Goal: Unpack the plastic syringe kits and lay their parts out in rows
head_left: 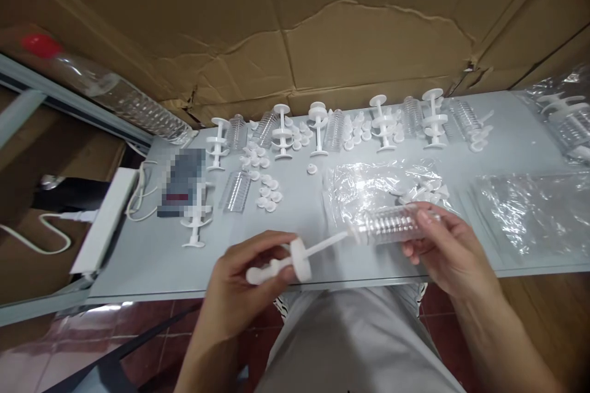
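My left hand (242,279) is closed around a white plastic plunger (301,260) with a round cap and a thin rod that points right. In my right hand (454,252), fingers grip one end of a clear ribbed plastic tube (389,225), held nearly level above the table's front. The rod's tip is right at the tube's left end; whether it is inside I cannot tell. Beneath the tube lies a clear plastic bag (359,184), with small white pieces (428,192) on it, close to my right hand.
Along the back of the grey table (152,264) stand white plungers (282,132), clear tubes (236,191) and piles of small white discs (268,193). A blurred-out dark object (182,181), a power strip (106,221) and a red-capped bottle (120,92) are left. More bags (534,215) lie right. Cardboard (322,43) rises behind.
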